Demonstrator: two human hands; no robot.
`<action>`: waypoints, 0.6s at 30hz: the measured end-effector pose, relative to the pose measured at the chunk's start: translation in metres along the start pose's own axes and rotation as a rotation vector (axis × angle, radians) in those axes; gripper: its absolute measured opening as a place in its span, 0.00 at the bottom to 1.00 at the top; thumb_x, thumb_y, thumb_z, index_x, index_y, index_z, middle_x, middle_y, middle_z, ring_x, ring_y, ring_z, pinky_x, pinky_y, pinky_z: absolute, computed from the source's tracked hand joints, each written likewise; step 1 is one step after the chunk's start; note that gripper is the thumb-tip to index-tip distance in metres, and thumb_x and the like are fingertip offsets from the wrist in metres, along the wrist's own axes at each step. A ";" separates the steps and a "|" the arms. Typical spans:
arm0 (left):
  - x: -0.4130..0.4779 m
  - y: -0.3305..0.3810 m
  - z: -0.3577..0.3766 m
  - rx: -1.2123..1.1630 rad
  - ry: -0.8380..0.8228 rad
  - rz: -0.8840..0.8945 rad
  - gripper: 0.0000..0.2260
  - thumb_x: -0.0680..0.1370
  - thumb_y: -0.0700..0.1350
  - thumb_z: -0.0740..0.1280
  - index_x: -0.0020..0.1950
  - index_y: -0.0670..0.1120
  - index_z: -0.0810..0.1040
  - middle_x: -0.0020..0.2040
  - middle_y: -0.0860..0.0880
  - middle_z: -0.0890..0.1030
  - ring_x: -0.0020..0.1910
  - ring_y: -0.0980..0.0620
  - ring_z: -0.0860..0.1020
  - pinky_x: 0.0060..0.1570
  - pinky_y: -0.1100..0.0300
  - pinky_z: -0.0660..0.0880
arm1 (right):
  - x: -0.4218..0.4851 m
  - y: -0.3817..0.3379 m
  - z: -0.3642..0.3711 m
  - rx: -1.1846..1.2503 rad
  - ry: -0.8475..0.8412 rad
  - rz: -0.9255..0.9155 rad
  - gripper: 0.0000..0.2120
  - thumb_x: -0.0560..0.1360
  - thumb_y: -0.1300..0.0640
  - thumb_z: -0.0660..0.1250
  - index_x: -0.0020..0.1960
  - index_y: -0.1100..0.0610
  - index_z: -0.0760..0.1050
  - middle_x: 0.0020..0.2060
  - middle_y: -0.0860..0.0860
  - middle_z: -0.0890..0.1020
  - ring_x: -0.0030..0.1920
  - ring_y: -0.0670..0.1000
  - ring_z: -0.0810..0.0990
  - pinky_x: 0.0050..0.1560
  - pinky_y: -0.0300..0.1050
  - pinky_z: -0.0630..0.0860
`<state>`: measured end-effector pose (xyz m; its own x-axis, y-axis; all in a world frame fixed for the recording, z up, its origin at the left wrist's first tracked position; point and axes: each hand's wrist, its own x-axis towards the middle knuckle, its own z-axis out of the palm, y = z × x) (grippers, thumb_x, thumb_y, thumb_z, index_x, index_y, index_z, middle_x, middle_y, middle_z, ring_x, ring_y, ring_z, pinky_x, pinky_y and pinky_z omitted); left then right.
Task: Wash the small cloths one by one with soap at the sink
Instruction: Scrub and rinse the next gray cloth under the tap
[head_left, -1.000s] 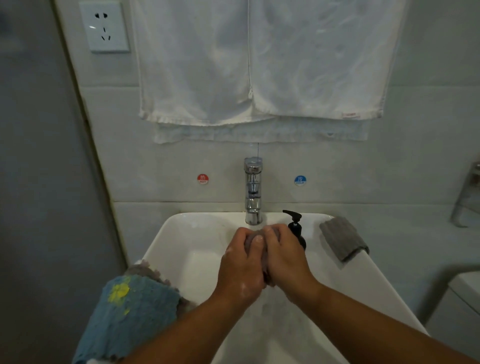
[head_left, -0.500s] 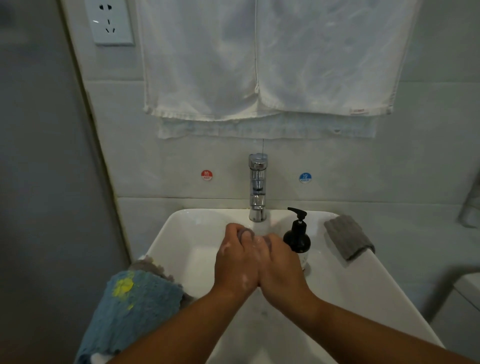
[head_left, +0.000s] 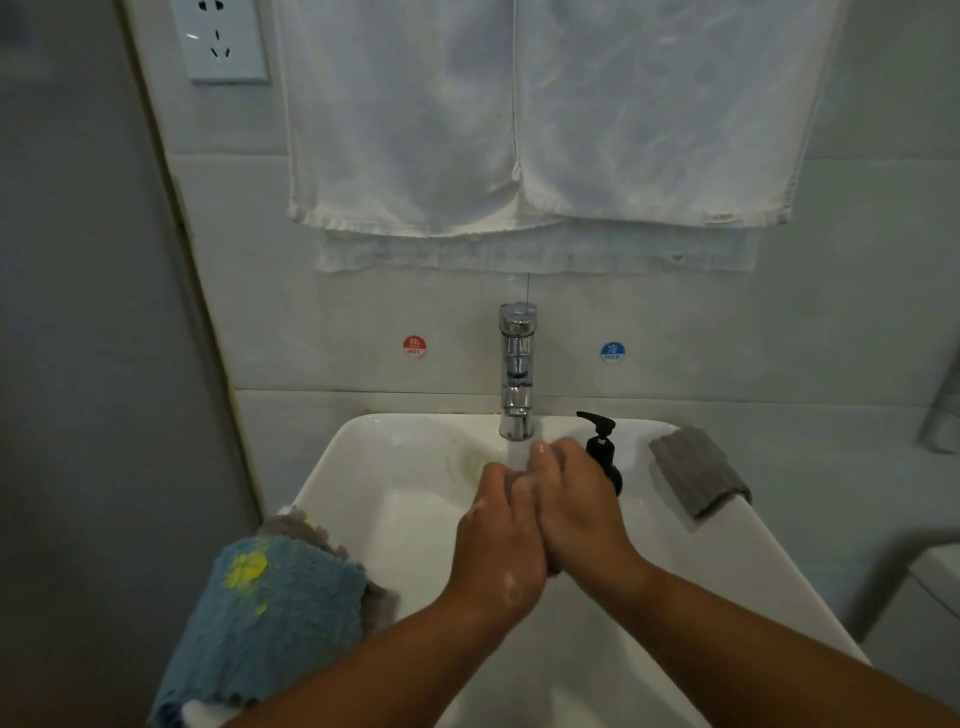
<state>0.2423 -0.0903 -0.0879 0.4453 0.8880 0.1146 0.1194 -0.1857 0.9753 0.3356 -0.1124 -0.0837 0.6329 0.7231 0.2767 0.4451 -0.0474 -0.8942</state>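
Both hands at centre frame over the sink (head_left: 395, 499): the left hand (head_left: 498, 545) and right hand (head_left: 576, 509) are pressed palm to palm, clenched on a small cloth (head_left: 519, 486) (only a grey sliver shows between them), suds on the skin. They sit just below the tap (head_left: 517, 374), soap bottle (head_left: 605, 452) right beside the right hand. A blue cloth (head_left: 270, 618) drapes the sink's lower-left edge and a grey cloth (head_left: 696, 470) lies on its right rim.

Dim, cool grey-blue cast throughout. Brightest areas: white towels (head_left: 535, 114) and sink (head_left: 395, 499) basin, lit softly from above; no hard glare, only small highlights on chrome faucet (head_left: 517, 371). Left wall (head_left: 78, 364) dark and murky. Forearms shadowed toward bottom edge. Wide-angle bending of straight lines near frame edges. Soft detail, slight blur at corners.
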 end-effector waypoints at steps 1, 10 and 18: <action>-0.003 0.001 0.001 -0.005 -0.007 0.031 0.11 0.87 0.53 0.53 0.56 0.49 0.72 0.49 0.46 0.80 0.47 0.49 0.82 0.43 0.54 0.84 | 0.003 0.004 0.001 0.028 0.005 0.059 0.13 0.85 0.48 0.57 0.48 0.53 0.75 0.42 0.50 0.80 0.44 0.48 0.81 0.46 0.47 0.81; 0.007 -0.011 -0.003 0.113 -0.039 -0.027 0.08 0.87 0.51 0.55 0.57 0.50 0.71 0.50 0.47 0.80 0.45 0.53 0.81 0.34 0.66 0.78 | -0.006 0.003 0.002 -0.042 -0.057 -0.032 0.12 0.85 0.50 0.57 0.48 0.54 0.74 0.40 0.49 0.80 0.41 0.45 0.80 0.45 0.43 0.80; 0.020 -0.015 -0.013 0.206 0.053 0.016 0.09 0.86 0.54 0.54 0.54 0.51 0.71 0.47 0.49 0.80 0.44 0.51 0.80 0.44 0.54 0.81 | -0.031 0.006 0.007 -0.053 -0.151 -0.090 0.11 0.85 0.50 0.56 0.47 0.50 0.72 0.38 0.47 0.79 0.39 0.44 0.79 0.39 0.36 0.76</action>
<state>0.2379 -0.0644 -0.0981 0.4016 0.9042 0.1453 0.2935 -0.2774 0.9148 0.3141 -0.1299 -0.1003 0.4882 0.8212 0.2954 0.5310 -0.0109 -0.8473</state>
